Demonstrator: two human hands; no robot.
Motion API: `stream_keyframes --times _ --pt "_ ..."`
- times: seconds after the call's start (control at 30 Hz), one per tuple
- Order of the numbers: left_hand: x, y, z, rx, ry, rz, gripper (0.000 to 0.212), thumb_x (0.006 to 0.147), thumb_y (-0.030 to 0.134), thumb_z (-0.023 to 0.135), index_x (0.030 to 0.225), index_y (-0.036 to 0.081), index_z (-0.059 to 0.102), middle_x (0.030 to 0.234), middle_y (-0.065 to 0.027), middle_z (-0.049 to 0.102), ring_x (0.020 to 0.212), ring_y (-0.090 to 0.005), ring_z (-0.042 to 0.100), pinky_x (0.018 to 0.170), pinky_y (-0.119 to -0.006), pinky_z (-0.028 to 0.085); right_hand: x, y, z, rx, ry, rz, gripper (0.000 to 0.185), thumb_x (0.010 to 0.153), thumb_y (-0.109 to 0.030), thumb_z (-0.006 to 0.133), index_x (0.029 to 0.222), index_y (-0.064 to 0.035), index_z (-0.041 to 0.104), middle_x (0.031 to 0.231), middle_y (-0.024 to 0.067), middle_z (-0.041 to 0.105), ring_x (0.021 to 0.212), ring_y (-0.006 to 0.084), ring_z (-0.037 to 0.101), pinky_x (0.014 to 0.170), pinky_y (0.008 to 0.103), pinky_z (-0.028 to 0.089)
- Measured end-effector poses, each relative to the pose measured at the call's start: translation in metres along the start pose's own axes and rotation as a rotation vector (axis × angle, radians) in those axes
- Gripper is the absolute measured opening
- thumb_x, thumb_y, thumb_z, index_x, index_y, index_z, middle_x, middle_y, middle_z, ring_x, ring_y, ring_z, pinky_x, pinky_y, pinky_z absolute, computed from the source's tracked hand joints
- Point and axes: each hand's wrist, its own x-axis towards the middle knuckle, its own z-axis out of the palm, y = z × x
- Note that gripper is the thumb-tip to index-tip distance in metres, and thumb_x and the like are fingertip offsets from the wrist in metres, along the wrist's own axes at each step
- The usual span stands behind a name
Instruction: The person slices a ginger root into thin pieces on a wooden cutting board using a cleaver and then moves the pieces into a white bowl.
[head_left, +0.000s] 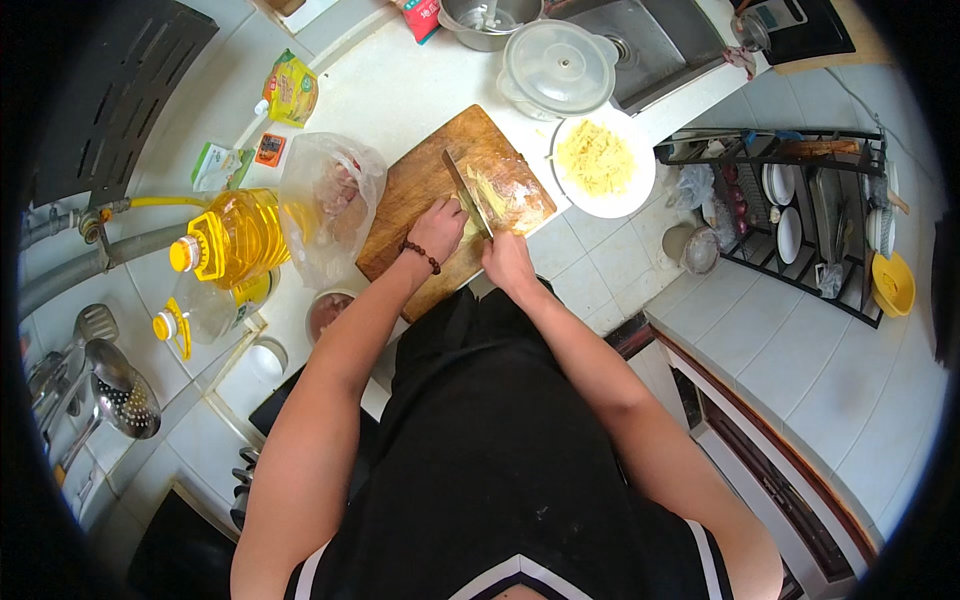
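Note:
A wooden cutting board (409, 191) lies askew at the counter's edge. My right hand (508, 259) grips the handle of a kitchen knife (463, 187), whose blade stands over the board. Just left of the blade, my left hand (441, 227), with a beaded bracelet at the wrist, presses on pale yellow food that its fingers partly hide. Cut yellow strips (487, 191) lie on the board right of the blade. Beyond the board's right corner, a white plate (643, 176) bears a heap of yellow shreds (596, 157). A plastic bag (300, 225) of raw meat touches the board's left side.
Oil bottles (244, 232) stand at the left, near a bowl of meat (328, 311). A lidded plastic container (559, 64) and a metal pot (487, 30) stand behind the board, beside the sink (637, 37). A dish rack (795, 285) is at the right.

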Motion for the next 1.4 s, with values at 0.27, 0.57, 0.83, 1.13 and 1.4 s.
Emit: stream_keyframes --times 0.27,0.57,0.83,1.13,1.4 --pt "-0.001 0.002 0.000 -0.002 0.031 0.004 0.012 0.087 0.007 0.064 0.096 0.004 0.072 0.100 -0.0117 0.064 0.104 -0.0300 0.062 0.089 -0.040 0.058 -0.004 0.007 0.004 -0.043 -0.031 -0.005 0.023 0.090 -0.007 0.061 0.088 0.0121 0.073 0.089 0.0391 0.068 0.091 0.0534 0.070 0.085 0.0586 0.057" --pt "-0.001 0.004 -0.002 -0.009 0.023 -0.021 0.010 0.086 0.005 0.064 0.094 0.003 0.070 0.101 -0.0123 0.064 0.104 -0.0311 0.062 0.092 -0.040 0.055 -0.011 0.001 -0.009 -0.038 -0.006 -0.029 0.024 0.091 -0.008 0.060 0.088 0.0120 0.073 0.087 0.0377 0.068 0.089 0.0531 0.070 0.085 0.0579 0.057" --pt "-0.001 0.003 -0.001 -0.005 0.034 -0.016 0.011 0.086 0.006 0.064 0.094 0.003 0.070 0.101 -0.0121 0.064 0.104 -0.0306 0.062 0.093 -0.039 0.055 -0.004 0.000 0.002 -0.073 -0.032 -0.003 0.022 0.090 -0.006 0.061 0.088 0.0112 0.073 0.087 0.0392 0.067 0.087 0.0539 0.070 0.082 0.0581 0.058" --pt "0.000 0.000 -0.001 -0.019 0.022 -0.007 0.011 0.086 0.005 0.063 0.094 0.002 0.070 0.101 -0.0126 0.064 0.105 -0.0309 0.062 0.093 -0.040 0.055 -0.002 0.003 0.003 -0.045 -0.022 0.003 0.022 0.091 -0.008 0.062 0.087 0.0107 0.074 0.087 0.0385 0.068 0.087 0.0538 0.070 0.082 0.0588 0.058" --pt "0.000 0.001 0.003 -0.022 0.016 -0.010 0.015 0.086 0.004 0.063 0.097 0.000 0.072 0.103 -0.0137 0.065 0.107 -0.0317 0.063 0.095 -0.040 0.055 -0.001 0.000 0.005 -0.055 -0.033 -0.032 0.020 0.090 -0.006 0.063 0.088 0.0113 0.072 0.086 0.0387 0.067 0.088 0.0543 0.069 0.082 0.0584 0.058"
